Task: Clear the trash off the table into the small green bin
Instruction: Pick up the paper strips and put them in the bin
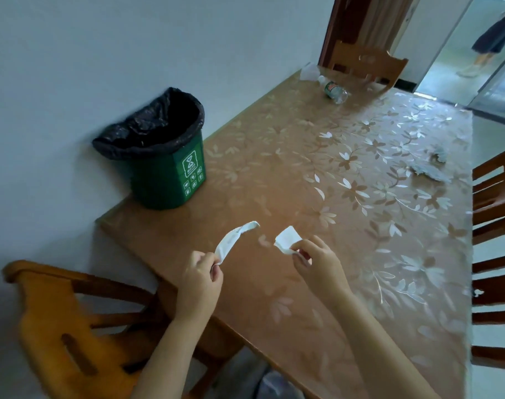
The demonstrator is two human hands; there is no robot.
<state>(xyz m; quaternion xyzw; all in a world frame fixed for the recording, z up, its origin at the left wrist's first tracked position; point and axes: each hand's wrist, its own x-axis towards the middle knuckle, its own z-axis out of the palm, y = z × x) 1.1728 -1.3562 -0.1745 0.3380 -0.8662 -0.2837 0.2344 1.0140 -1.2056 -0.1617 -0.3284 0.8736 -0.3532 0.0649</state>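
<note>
Left hand [201,279]: pinches long paper strip [233,242]. Right hand [317,262]: pinches small paper scrap [286,239]. Green bin [165,174]: on table [303,174], beyond left hand. Bottle [335,92], crumpled tissue [434,168]: far from both.

- The bin [165,168] stands on our tabletop [303,182], at its left edge by the wall.
- A bottle [335,92] lies at the far end.
- Crumpled paper [435,168] lies near the right edge.
- In front of the bin, our left hand [201,279] holds a paper strip [234,240] and our right hand [317,263] a paper scrap [286,240].

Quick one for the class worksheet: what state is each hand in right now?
The left hand pinches a long white paper strip.
The right hand pinches a small white paper scrap.
</note>
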